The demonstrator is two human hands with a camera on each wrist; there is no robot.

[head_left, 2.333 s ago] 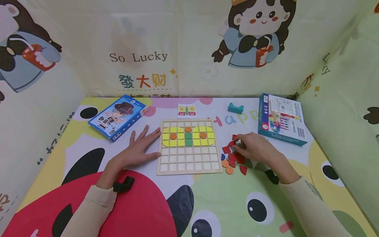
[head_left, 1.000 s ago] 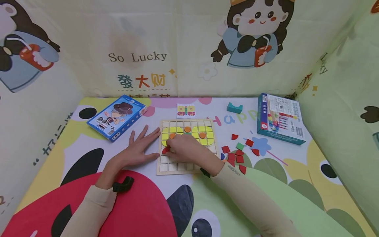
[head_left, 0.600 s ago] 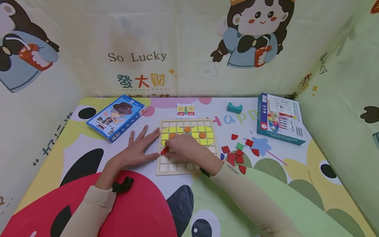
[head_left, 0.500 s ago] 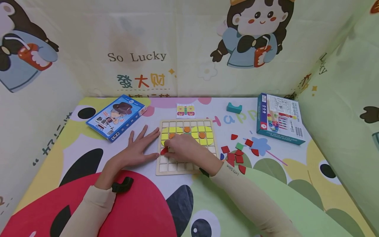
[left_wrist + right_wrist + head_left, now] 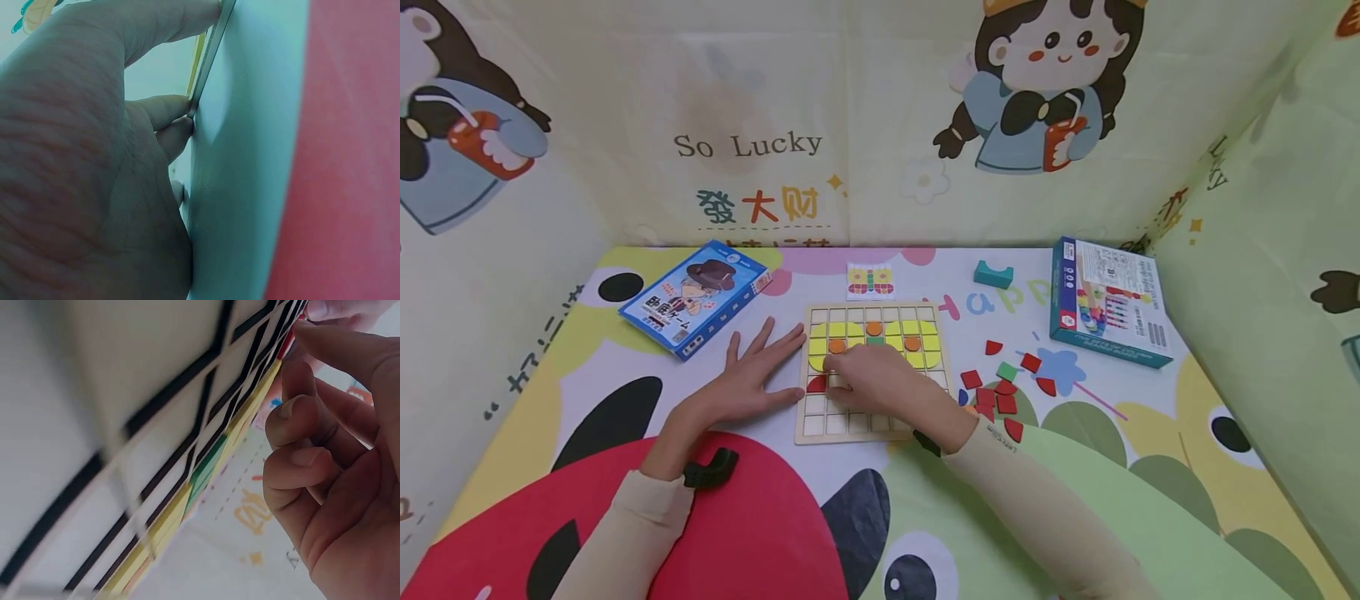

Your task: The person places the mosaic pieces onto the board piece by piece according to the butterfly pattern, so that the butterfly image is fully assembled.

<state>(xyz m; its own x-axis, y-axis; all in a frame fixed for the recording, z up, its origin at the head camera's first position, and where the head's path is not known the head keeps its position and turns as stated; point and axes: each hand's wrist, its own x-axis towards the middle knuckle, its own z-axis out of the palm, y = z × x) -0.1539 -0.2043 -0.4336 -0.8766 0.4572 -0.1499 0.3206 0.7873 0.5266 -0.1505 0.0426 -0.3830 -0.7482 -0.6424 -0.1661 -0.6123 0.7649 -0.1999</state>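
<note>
A wooden grid board lies mid-table, its upper rows holding yellow, green and orange tiles. In its left column sits a red quarter-round tile below the yellow ones. Just right of that tile is my right hand, fingers loosely bent and thumb tip close beside it. The right wrist view shows the fingers of this hand bent with nothing gripped; whether the thumb touches the tile I cannot tell. My left hand is spread on the table, fingertips and thumb against the board's left edge.
Several loose red tiles and a green square lie right of the board. Behind it are a butterfly pattern card and a teal block. A blue box stands left, another box right.
My right hand has moved from the loose tiles to the board with a red tile, set it in the left column, and just now shifted slightly right. The left hand stays put.
</note>
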